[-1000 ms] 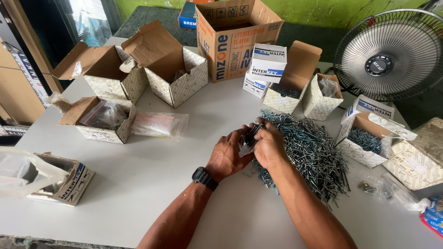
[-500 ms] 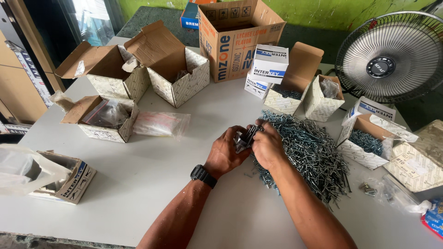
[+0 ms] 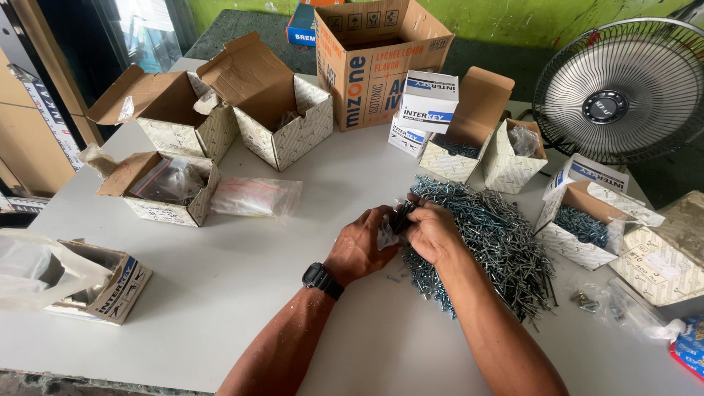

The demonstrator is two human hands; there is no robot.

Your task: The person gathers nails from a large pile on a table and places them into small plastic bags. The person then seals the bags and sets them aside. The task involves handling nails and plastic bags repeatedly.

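My left hand (image 3: 361,248), with a black watch on its wrist, and my right hand (image 3: 434,233) meet over the white table (image 3: 242,286). Together they grip a small bundle of dark screws (image 3: 400,217) and a bit of clear plastic. Right beside my right hand lies a big loose heap of silvery screws (image 3: 499,242). A few stray screws sit on the table under my hands.
Several open cardboard boxes ring the table: patterned ones (image 3: 286,117) at the back left, one (image 3: 169,187) with plastic bags, one (image 3: 95,282) at the near left, screw-filled ones (image 3: 579,224) on the right. A large carton (image 3: 378,55) and a fan (image 3: 627,92) stand behind.
My hands stay together at the heap's left edge, working the bundle of screws. The camera has shifted slightly; nothing else on the table moved.
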